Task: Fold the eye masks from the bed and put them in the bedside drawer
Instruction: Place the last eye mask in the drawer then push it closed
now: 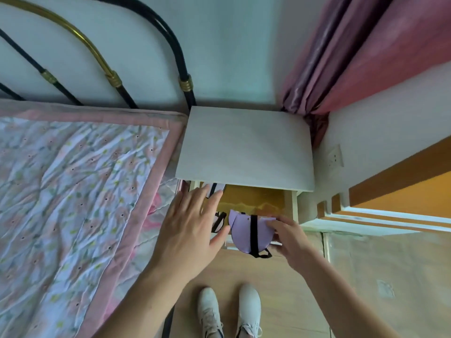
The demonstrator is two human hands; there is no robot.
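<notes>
A folded lilac eye mask [241, 234] with a black strap hangs over the front of the open bedside drawer [258, 201], pinched at its right side by my right hand [290, 237]. My left hand [192, 223] is spread flat with fingers apart over the drawer's left part and holds nothing. Under its fingers lie parts of other masks: one [216, 189] at the drawer's back left, another [218, 223] beside the thumb, both mostly hidden. The drawer's bottom is yellow-brown.
The white bedside table top [246, 147] overhangs the drawer's back. The bed with a floral quilt [68, 186] lies to the left, with a black and brass headboard [107, 69] behind it. Pink curtains [361, 52] hang at the right. My white shoes [229, 311] stand on the floor below.
</notes>
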